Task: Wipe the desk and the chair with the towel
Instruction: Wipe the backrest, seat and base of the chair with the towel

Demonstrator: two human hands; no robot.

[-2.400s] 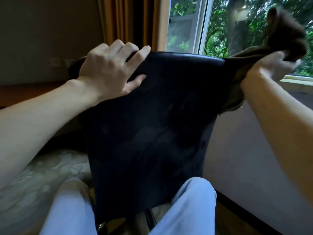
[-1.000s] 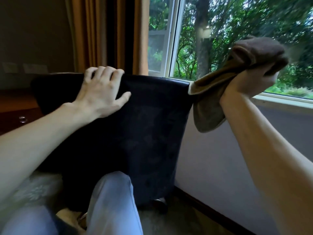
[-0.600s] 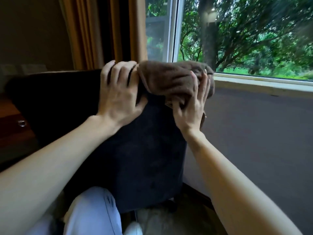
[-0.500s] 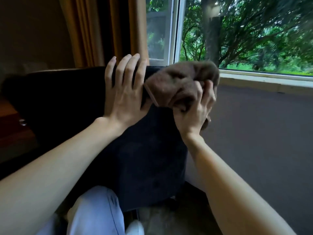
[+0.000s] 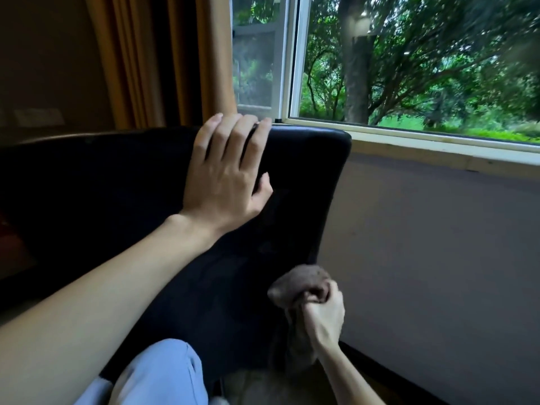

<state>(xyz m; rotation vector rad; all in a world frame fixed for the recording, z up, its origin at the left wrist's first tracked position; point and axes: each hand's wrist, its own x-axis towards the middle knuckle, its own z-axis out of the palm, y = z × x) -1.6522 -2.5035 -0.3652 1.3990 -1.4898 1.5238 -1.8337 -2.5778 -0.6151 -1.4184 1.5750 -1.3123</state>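
1. Right grip (image 5: 323,312) curls tight round the bunched brown towel (image 5: 298,283), at the lower right edge of the black chair (image 5: 117,185) back.
2. Left grip (image 5: 226,173), fingers straight and slightly spread, rests flat near the chair's top right corner.

The chair (image 5: 117,185) is shown by its backrest, a broad black padded panel with a faintly glossy top edge and a rounded right corner. The left hand (image 5: 228,176) is laid flat on its upper part, with the fingertips reaching that edge. The towel (image 5: 298,283), brown and fuzzy, is bunched into a thick wad and gripped by the right hand (image 5: 323,314) low against the backrest's right edge, with a darker length left hanging below the fist.
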